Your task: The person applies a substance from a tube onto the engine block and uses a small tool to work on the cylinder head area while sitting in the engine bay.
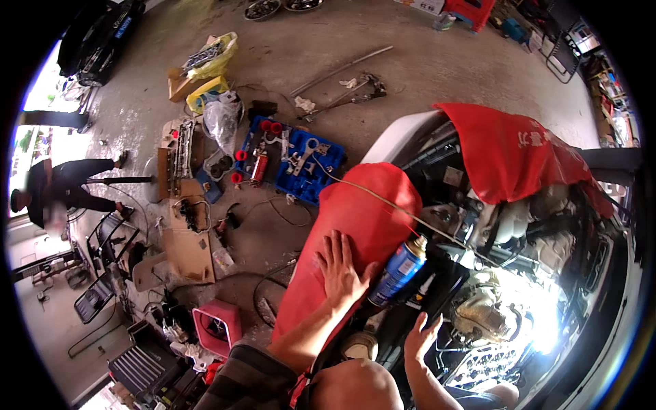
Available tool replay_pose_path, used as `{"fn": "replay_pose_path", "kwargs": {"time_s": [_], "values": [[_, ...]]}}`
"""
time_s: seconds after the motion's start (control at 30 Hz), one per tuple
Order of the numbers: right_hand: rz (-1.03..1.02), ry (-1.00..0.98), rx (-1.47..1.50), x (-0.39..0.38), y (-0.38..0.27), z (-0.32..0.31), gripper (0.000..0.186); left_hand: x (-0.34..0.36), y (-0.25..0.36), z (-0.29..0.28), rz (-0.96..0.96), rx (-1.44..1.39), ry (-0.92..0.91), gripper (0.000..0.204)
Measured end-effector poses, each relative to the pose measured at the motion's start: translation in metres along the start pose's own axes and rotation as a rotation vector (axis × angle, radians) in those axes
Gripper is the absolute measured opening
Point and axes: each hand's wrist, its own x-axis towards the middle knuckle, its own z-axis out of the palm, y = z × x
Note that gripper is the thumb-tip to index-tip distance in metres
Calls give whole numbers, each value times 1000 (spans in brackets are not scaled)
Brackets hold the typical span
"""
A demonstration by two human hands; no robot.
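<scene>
My left hand lies flat on a red fender cover draped over the side of a car, fingers spread and holding nothing. Close to its fingertips on the right, a blue spray can with a thin red straw leans at the edge of the engine bay. My right hand is held over the bay with its fingers apart and nothing visible in it. Beside it are a metal engine part and the exposed top of the engine, lit by a bright lamp.
A second red cover hangs over the car's front. On the floor stand a blue tool case, a pink bin, cardboard with parts, and yellow bags. Another person is at the far left. A thin hose crosses the cover.
</scene>
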Motion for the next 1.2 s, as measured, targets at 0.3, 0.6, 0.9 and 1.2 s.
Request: {"fn": "replay_pose_path", "kwargs": {"time_s": [0.3,0.6,0.9,1.2], "values": [[74,-133,100,10,11,14,30,6,6,1,2,15,-27,94],[-93,-214,-102,8,43,22,69,11,5,3,1,-4,-56,97],[14,-235,-122,12,34,16,64,12,16,4,-51,69,-134,97],[-63,-158,-206,4,37,20,66,19,11,2,1,62,-122,94]]}}
